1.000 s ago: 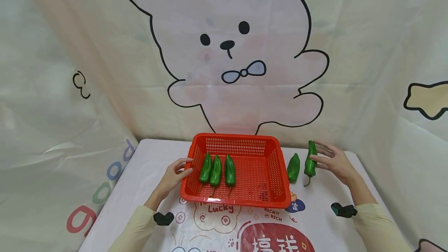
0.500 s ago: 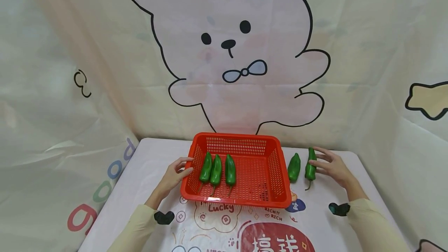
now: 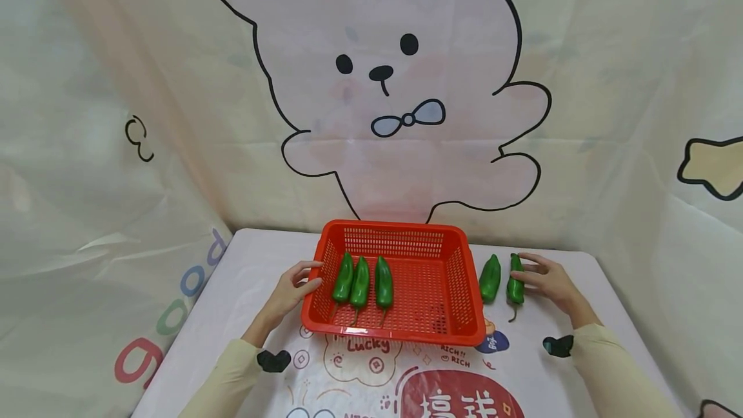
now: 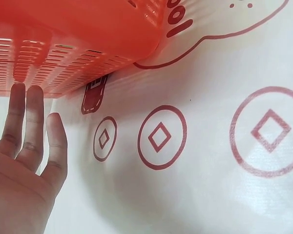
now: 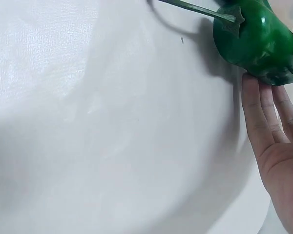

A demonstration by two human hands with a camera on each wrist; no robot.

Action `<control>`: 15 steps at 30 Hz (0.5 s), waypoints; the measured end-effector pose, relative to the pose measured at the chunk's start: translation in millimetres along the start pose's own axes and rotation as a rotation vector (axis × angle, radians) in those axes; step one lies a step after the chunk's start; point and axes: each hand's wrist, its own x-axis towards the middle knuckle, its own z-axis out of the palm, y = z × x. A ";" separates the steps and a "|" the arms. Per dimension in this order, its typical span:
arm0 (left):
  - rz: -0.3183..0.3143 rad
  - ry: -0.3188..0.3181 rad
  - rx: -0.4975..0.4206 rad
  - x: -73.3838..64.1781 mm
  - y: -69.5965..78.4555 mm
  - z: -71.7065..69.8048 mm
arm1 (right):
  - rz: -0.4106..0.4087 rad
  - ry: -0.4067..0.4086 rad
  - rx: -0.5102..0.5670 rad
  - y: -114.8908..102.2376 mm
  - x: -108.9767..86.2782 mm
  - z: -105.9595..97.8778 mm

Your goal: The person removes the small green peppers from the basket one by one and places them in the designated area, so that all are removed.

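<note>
My right hand (image 3: 548, 281) holds a green pepper (image 3: 515, 289) by its upper part, thumb across the near side and fingers behind. In the right wrist view the pepper (image 5: 256, 41) lies close over the white cloth, its stem pointing left and its shadow beside it. Another green pepper (image 3: 490, 279) lies just left of it. At the left side of the red plastic basket (image 3: 432, 334), my left hand (image 3: 290, 289) touches the rim with its fingertips. Straight fingers (image 4: 35, 114) meet the slotted outer wall in the left wrist view. Three green peppers (image 3: 360, 282) lie side by side in the basket's left half.
A white printed cloth (image 3: 360, 398) covers the table, with red lettering and coin drawings. Behind the basket rises a fabric wall (image 3: 400, 173) with a cartoon animal. More fabric (image 3: 667, 263) closes off the right side.
My right hand has moved down and slightly toward me with the pepper in it, lowering it beside the other loose pepper. My left hand stays at the basket's rim.
</note>
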 end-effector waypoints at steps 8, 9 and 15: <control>-0.006 0.002 -0.002 -0.3 0.8 0.1 | 0.005 0.026 -0.030 2.1 5.2 4.1; -0.007 0.001 0.000 -0.2 0.7 0.1 | 0.007 0.031 -0.034 2.2 5.8 4.5; -0.003 -0.002 -0.001 0.6 0.1 0.2 | 0.006 0.047 -0.066 2.4 7.7 6.7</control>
